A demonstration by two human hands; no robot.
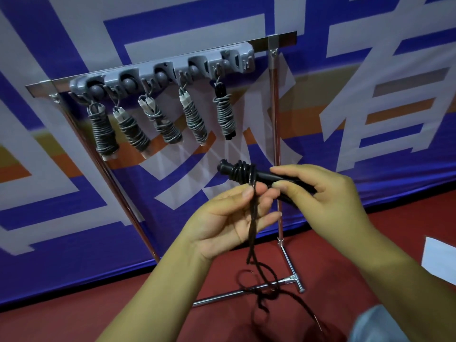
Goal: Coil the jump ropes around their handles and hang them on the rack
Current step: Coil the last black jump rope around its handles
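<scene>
our right hand (318, 193) hides the far end of the black handles (266, 177). the loose rope (266, 287) blurs and runs off the bottom edge, and the white sheet (439, 257) is cut by the right edge.

The black handles (259, 175) I held looked like smooth, slightly glossy plastic; the rack (162, 70) at upper left was matt grey plastic on shiny metal poles (275, 119).
</scene>
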